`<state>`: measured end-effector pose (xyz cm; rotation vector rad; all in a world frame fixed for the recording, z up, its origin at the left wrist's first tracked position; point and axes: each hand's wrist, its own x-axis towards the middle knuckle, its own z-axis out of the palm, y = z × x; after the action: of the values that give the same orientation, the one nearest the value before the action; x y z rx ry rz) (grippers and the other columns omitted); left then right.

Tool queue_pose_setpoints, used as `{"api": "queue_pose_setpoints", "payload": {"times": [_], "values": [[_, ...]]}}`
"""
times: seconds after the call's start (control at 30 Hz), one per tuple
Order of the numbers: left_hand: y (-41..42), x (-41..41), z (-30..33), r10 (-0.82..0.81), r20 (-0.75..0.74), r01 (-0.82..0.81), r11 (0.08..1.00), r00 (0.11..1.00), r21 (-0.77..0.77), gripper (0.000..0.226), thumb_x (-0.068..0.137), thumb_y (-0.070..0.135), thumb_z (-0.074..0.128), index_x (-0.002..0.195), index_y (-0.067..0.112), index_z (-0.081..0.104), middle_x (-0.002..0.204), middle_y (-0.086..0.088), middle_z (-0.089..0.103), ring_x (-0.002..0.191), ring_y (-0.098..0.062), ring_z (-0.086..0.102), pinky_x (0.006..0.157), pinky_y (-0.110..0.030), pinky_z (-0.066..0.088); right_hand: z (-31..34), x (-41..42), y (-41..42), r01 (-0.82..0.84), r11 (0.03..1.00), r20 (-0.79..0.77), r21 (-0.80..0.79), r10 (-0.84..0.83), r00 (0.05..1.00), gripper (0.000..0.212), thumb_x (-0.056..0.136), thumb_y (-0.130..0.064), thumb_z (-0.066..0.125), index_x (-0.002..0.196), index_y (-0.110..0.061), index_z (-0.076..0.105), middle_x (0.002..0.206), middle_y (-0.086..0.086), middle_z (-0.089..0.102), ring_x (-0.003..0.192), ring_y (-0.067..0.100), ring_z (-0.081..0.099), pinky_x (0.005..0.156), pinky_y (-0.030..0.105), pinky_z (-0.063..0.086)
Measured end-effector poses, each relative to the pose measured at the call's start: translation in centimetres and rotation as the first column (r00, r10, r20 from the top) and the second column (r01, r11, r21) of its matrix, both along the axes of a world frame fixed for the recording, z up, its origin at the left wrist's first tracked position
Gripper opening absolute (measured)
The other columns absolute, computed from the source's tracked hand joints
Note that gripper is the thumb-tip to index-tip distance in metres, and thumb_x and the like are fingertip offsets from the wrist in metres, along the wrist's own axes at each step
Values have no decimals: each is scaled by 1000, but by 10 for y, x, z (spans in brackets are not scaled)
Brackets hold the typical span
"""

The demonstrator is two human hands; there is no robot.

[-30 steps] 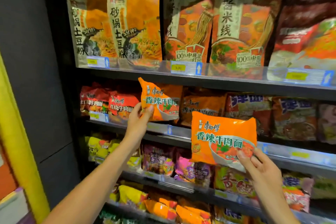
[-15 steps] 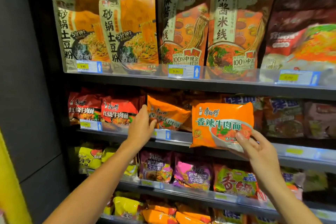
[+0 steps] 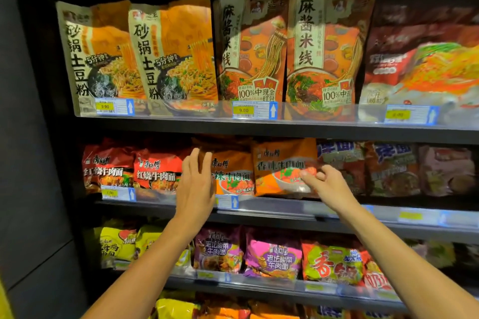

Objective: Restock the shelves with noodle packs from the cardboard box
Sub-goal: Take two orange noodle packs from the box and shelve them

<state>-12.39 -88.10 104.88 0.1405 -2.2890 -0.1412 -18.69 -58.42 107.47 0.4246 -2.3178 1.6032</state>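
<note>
Fingers (image 3: 199,163) on my left hand (image 3: 195,184) straight and close together, flat against the left orange noodle pack (image 3: 233,173), next to the red packs (image 3: 155,171) on the middle shelf (image 3: 285,211). Right hand (image 3: 325,184): fingers loosely curled at the lower right corner of the second orange pack (image 3: 283,166); motion blur, can't tell if it's a pinch or just a touch. Progress: both orange packs sit upright on the shelf side by side, so this pair looks placed, maybe needs a final nudge. Cardboard box not in view, remaining stock unknown. Both forearms reach up and forward, wrists about level with the shelf lip.
</note>
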Motion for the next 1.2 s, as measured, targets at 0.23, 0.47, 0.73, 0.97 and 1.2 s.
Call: {"api": "queue_pose_setpoints", "payload": {"times": [0.23, 0.47, 0.73, 0.97, 1.2], "values": [[33, 7, -34, -251, 105, 265, 950, 962, -164, 48, 99, 49, 40, 141, 26, 49, 157, -3, 31, 147, -32, 23, 116, -50, 31, -7, -1, 0, 336, 728, -115, 598, -337, 934, 60, 77, -72, 64, 79, -16, 42, 78, -2, 50, 77, 26, 53, 62, 37, 41], [41, 4, -29, -172, 278, 212, 970, 945, -121, 65, 92, 72, 11, 151, 49, 25, 167, -1, -1, 152, -33, -8, 120, -54, 11, -29, 21, 1, 353, 772, -511, 528, -43, 859, 65, 91, -56, 57, 146, -28, 36, 141, 2, 38, 131, 25, 36, 94, 35, 46], [12, -3, -22, -107, 427, 185, 972, 898, -147, 89, 72, 82, -23, 151, 56, 5, 167, -10, 5, 152, -41, -3, 120, -54, 12, -35, 28, -40, 108, 556, -169, 824, 59, 984, 69, 91, -75, 20, 153, -47, 18, 166, -4, -2, 152, 35, -3, 118, 51, 24], [-2, 0, -14, -106, 482, 203, 967, 870, -153, 69, 83, 75, -5, 150, 58, -3, 167, -8, 6, 152, -37, 1, 120, -47, 17, -25, 32, -54, 95, 522, -155, 847, 73, 985, 67, 92, -72, 21, 153, -44, 21, 166, 0, 4, 150, 37, 1, 115, 50, 27], [7, 19, -25, -232, 351, 290, 949, 907, -122, 72, 94, 70, 12, 155, 35, 28, 165, -2, 17, 153, -27, 10, 122, -46, 15, -38, 41, -16, 172, 625, -293, 762, 96, 951, 61, 94, -70, 24, 150, -47, 25, 164, -9, 12, 152, 22, 6, 121, 46, 23]]}}
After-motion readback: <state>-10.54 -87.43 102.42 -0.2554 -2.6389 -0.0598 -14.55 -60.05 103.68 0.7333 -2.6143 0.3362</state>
